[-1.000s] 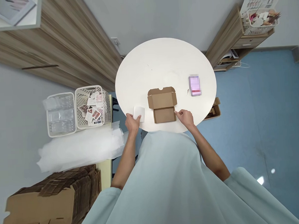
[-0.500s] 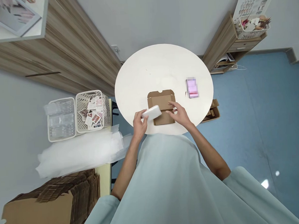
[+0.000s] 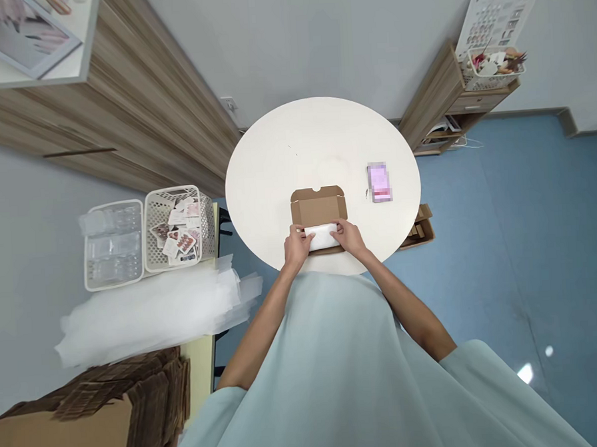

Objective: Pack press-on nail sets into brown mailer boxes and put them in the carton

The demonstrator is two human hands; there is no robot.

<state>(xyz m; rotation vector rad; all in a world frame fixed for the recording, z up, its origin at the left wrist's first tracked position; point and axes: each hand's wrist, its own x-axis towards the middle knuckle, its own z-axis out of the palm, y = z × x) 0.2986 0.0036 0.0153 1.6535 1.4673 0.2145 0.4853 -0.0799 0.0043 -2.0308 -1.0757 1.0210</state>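
Note:
A white foam-wrapped packet [image 3: 322,236] lies level over the near part of an open cardboard mailer box [image 3: 319,209], whose lid is folded back toward the far side. My left hand [image 3: 296,245] grips the packet's left end, thumb on top. At the right end my right hand [image 3: 348,235] pinches it the same way. Whether the packet touches the box floor I cannot tell; it hides most of the box's near half. To the right on the table rests a blurred purple thing [image 3: 379,182], perhaps a phone.
The round white table [image 3: 260,159] bears all this. At left stand a white basket [image 3: 148,218] of cards, clear plastic cases [image 3: 114,243], white foam sheets [image 3: 153,314] and stacked flat cardboard [image 3: 157,397]. An open carton [image 3: 421,227] sits on the floor at right.
My left hand has carried the packet right and levelled it over the box. My right hand, open half a second ago, has closed on its right end. The whole view has shifted slightly.

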